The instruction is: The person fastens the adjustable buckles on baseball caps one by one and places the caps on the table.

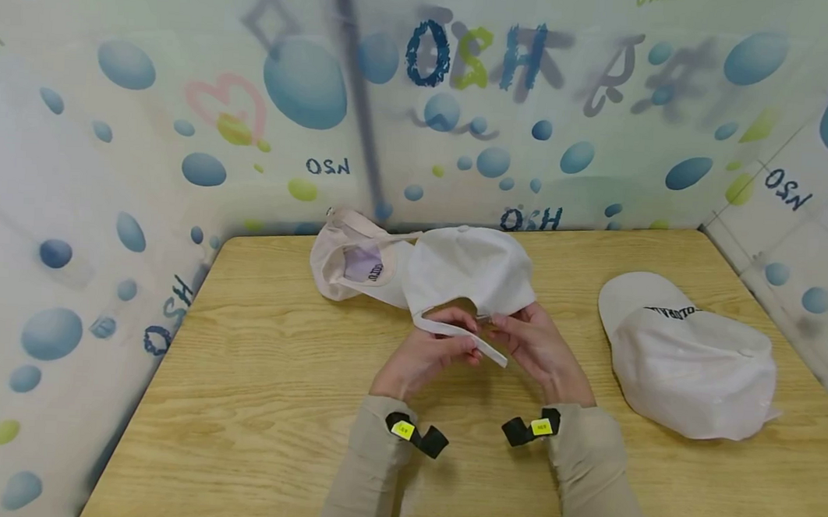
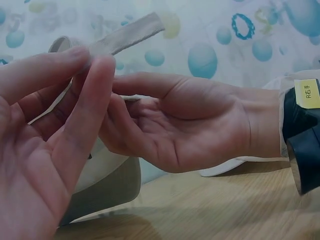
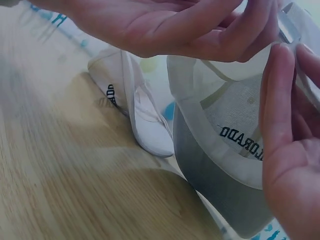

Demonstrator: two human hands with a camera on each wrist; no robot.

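A white baseball cap (image 1: 470, 269) is held over the table with its back opening toward me. My left hand (image 1: 426, 361) pinches the cap's back strap (image 1: 462, 337) between thumb and fingers, and the strap's loose end (image 2: 135, 34) sticks out past the fingertips. At the other side of the opening, my right hand (image 1: 541, 351) pinches the cap's edge by a small metal buckle (image 3: 288, 27). Both hands' fingertips are close together in the wrist views. Inside the cap, reversed dark lettering (image 3: 242, 142) shows in the right wrist view.
A pale cap (image 1: 325, 265) lies behind on the left, its brim running up to the held one. Another white cap (image 1: 692, 374) with dark lettering rests on the right. The wooden table (image 1: 252, 406) meets a patterned cloth wall (image 1: 406, 149) at the back.
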